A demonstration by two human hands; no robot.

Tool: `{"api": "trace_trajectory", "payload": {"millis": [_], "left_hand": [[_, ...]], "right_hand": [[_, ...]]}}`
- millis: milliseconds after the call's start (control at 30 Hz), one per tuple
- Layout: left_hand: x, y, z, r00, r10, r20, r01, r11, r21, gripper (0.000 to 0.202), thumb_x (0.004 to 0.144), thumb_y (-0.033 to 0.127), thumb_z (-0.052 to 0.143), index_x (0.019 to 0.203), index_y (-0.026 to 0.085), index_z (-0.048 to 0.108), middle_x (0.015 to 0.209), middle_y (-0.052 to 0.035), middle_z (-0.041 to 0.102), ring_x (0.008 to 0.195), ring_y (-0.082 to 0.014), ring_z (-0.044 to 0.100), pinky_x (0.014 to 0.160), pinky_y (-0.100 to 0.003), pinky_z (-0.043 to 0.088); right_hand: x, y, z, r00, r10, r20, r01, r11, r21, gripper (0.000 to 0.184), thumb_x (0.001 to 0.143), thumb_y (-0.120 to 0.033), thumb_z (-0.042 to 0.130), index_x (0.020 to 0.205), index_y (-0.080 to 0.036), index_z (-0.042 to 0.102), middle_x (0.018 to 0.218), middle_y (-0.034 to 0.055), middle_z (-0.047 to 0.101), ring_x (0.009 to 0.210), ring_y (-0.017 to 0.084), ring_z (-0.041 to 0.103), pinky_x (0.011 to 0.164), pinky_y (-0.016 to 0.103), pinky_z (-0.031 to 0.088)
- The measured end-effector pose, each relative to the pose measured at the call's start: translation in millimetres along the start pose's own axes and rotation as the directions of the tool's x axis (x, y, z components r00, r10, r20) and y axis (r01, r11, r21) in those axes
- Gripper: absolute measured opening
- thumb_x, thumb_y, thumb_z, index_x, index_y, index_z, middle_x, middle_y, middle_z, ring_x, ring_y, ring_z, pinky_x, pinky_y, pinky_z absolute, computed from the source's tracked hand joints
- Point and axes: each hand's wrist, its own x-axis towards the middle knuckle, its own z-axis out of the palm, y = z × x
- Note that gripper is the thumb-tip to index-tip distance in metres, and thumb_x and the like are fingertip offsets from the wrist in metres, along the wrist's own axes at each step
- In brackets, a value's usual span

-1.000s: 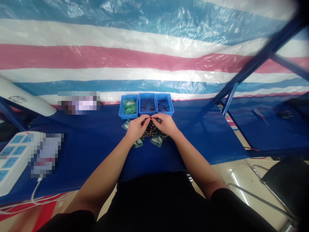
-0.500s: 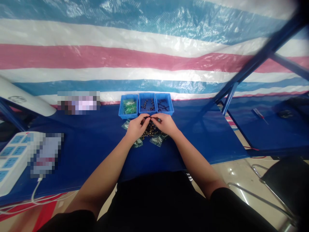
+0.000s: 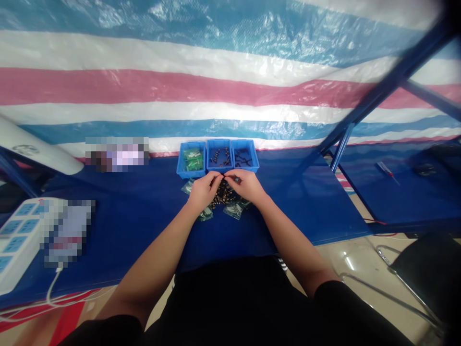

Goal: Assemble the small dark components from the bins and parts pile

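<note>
My left hand (image 3: pixel 204 191) and my right hand (image 3: pixel 246 186) meet above a heap of small brass fittings (image 3: pixel 223 196) on the blue tabletop. Their fingertips pinch something small between them, too small to name and partly hidden by the fingers. Just beyond the hands stand a blue bin of green bagged parts (image 3: pixel 190 159), a blue bin of brass fittings (image 3: pixel 218 154) and a blue bin of dark small parts (image 3: pixel 245 154). Small greenish plastic bags (image 3: pixel 233 209) lie around the heap.
The blue table (image 3: pixel 306 211) ends at a front edge on the right. A white power strip (image 3: pixel 16 245) lies at the left. A screwdriver (image 3: pixel 388 173) rests on a lower blue surface at right, beside a blue metal frame. A striped tarp hangs behind; a black chair (image 3: pixel 428 274) stands lower right.
Both hands remain over the heap, with only slight finger movement. The view has shifted very little.
</note>
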Motion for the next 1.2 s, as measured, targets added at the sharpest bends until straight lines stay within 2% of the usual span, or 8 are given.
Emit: {"api": "trace_trajectory", "payload": {"millis": [200, 400, 533, 633, 800, 1067, 1200], "left_hand": [[-0.2, 0.0, -0.2, 1.0, -0.002, 0.007, 0.002, 1.0, -0.006, 0.031, 0.098, 0.044, 0.045, 0.103, 0.022, 0.066, 0.081, 0.0002, 0.069, 0.069, -0.0134, 0.063, 0.068, -0.023, 0.045], [-0.6, 2.0, -0.5, 1.0, -0.004, 0.002, 0.004, 1.0, -0.011, 0.03, 0.097, 0.044, 0.048, 0.106, 0.023, 0.067, 0.089, -0.0004, 0.071, 0.071, -0.013, 0.063, 0.067, -0.023, 0.045], [-1.3, 2.8, -0.3, 1.0, -0.01, -0.016, 0.009, 0.999, -0.04, 0.033, 0.095, 0.046, 0.05, 0.113, 0.022, 0.065, 0.08, 0.0, 0.068, 0.068, -0.0129, 0.063, 0.064, -0.022, 0.046], [-1.2, 2.0, 0.6, 1.0, 0.003, -0.028, -0.004, 0.999, -0.034, 0.032, 0.095, 0.045, 0.049, 0.11, 0.022, 0.066, 0.078, 0.0, 0.068, 0.067, -0.0127, 0.062, 0.065, -0.022, 0.046], [-0.7, 0.2, 1.7, 1.0, 0.008, -0.009, -0.008, 1.0, -0.016, 0.032, 0.097, 0.045, 0.046, 0.104, 0.022, 0.066, 0.088, -0.0012, 0.071, 0.07, -0.0135, 0.063, 0.065, -0.023, 0.045], [-0.9, 3.1, 0.3, 1.0, -0.006, 0.009, 0.006, 1.0, -0.009, 0.031, 0.097, 0.045, 0.045, 0.102, 0.022, 0.066, 0.081, 0.0002, 0.069, 0.064, -0.0126, 0.06, 0.063, -0.024, 0.043], [-1.5, 3.0, 1.3, 1.0, 0.0, 0.003, 0.0, 0.999, -0.044, 0.032, 0.096, 0.045, 0.047, 0.106, 0.022, 0.065, 0.079, -0.0002, 0.068, 0.065, -0.0132, 0.061, 0.063, -0.024, 0.045]], "right_hand": [[-0.7, 0.3, 1.0, 1.0, -0.017, 0.01, 0.017, 1.0, 0.003, 0.021, 0.088, -0.028, 0.061, 0.105, -0.02, 0.071, 0.096, 0.0042, 0.074, 0.083, 0.017, 0.068, 0.079, 0.03, 0.054], [-0.2, -1.9, -1.5, 1.0, -0.019, -0.014, 0.019, 1.0, -0.023, 0.018, 0.09, -0.027, 0.058, 0.1, -0.02, 0.072, 0.096, 0.0051, 0.074, 0.084, 0.018, 0.068, 0.079, 0.031, 0.054], [-0.2, -2.2, -2.0, 1.0, -0.028, -0.014, 0.027, 0.999, -0.016, 0.02, 0.091, -0.027, 0.057, 0.101, -0.02, 0.072, 0.097, 0.0053, 0.074, 0.085, 0.018, 0.068, 0.079, 0.03, 0.054], [-0.2, -2.5, -1.4, 1.0, -0.025, -0.013, 0.025, 1.0, -0.016, 0.02, 0.091, -0.027, 0.056, 0.101, -0.02, 0.072, 0.096, 0.005, 0.074, 0.084, 0.018, 0.068, 0.079, 0.03, 0.054], [-0.6, -2.2, 0.0, 1.0, -0.013, -0.012, 0.013, 1.0, -0.025, 0.021, 0.091, -0.029, 0.057, 0.103, -0.021, 0.071, 0.097, 0.0052, 0.074, 0.085, 0.018, 0.068, 0.08, 0.032, 0.055], [-1.9, 1.3, 1.6, 1.0, 0.008, -0.023, -0.008, 1.0, -0.003, 0.021, 0.088, -0.028, 0.06, 0.106, -0.02, 0.068, 0.093, 0.0041, 0.074, 0.079, 0.017, 0.068, 0.077, 0.03, 0.054], [-1.6, -0.4, -0.1, 1.0, 0.0, -0.019, 0.0, 1.0, -0.018, 0.017, 0.089, -0.028, 0.058, 0.099, -0.02, 0.069, 0.092, 0.0047, 0.073, 0.079, 0.017, 0.067, 0.076, 0.029, 0.053]]}}
